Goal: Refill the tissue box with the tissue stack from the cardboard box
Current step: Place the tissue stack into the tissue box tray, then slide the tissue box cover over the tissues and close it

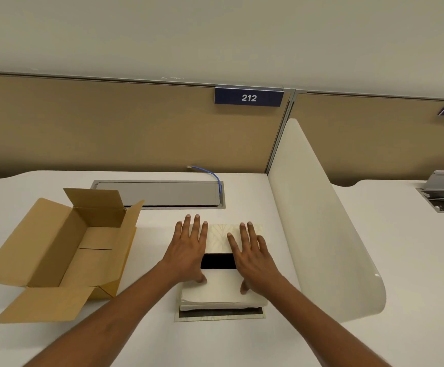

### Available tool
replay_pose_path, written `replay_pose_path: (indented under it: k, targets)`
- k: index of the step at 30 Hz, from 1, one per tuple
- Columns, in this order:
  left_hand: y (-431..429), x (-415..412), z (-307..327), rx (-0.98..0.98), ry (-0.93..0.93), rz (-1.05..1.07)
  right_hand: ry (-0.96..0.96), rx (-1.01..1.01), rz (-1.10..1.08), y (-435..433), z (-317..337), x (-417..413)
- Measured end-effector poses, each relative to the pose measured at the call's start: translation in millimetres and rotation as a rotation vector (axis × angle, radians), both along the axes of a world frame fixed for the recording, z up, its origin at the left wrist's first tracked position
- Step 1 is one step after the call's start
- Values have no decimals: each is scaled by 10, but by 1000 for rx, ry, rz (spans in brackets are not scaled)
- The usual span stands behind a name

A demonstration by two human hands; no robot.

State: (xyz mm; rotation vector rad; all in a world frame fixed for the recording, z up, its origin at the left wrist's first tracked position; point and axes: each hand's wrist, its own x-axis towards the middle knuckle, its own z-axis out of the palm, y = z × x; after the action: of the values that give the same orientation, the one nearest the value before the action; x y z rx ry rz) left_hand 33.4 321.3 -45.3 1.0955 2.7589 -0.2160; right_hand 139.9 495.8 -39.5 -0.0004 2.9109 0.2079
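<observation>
Tissue stack (222, 291) sits on the bench (242, 345) in front of me, resting on what looks like the base panel (219, 315) of the tissue box, whose patterned edge and dark inner face show just below the stack. My left hand (187, 251) and my right hand (254, 256) lie flat and spread, palms down, on the tissue box cover (219, 238); neither grip is closed round anything, they only press. The cover lies over the far part of the stack, its dark slot (218, 261) showing between my hands.

By my reckoning the task is well along: the cardboard box (64, 250) stands to my left with flaps open and nothing visible inside, so the fetching is done. Left to do is seating the cover fully over the stack and closing it onto the base.

I cannot tell whether the cover is sliding on or merely resting there, since my palms hide its side edges. How the base joins the cover is also unclear.
</observation>
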Motion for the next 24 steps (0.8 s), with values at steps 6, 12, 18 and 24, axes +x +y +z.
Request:
replay_pose_path:
  k: [6,12,18,24]
  targets:
    - [45,21,-47,-3,-27,27,-38,-16,-76,-3,-76,38]
    - [-1,125,-17,-15,16,41,-1,-38,-103,-16,-51,134]
    - [-87,329,-33,3,68,29,52,-72,-102,28,-15,304]
    - [-201,481,-55,152,108,-50,110,-88,-78,97,26,446]
